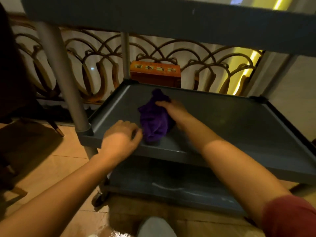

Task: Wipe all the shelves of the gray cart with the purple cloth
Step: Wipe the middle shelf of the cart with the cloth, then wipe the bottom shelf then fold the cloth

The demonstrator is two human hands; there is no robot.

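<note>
The gray cart's middle shelf (230,120) fills the centre of the view, with the top shelf (153,16) overhead and the bottom shelf (171,183) below. A bunched purple cloth (153,122) lies on the left part of the middle shelf. My right hand (172,111) grips the cloth from the right side. My left hand (119,139) rests at the shelf's front rim, its curled fingers touching the cloth's lower left edge.
A gray post (68,93) rises at the cart's left front corner. Behind the cart stand an orange-brown box (155,72) and a scrolled rattan screen (95,65). A dark chair (20,103) stands at left on the tiled floor (51,168). A caster wheel (100,197) sits under the cart.
</note>
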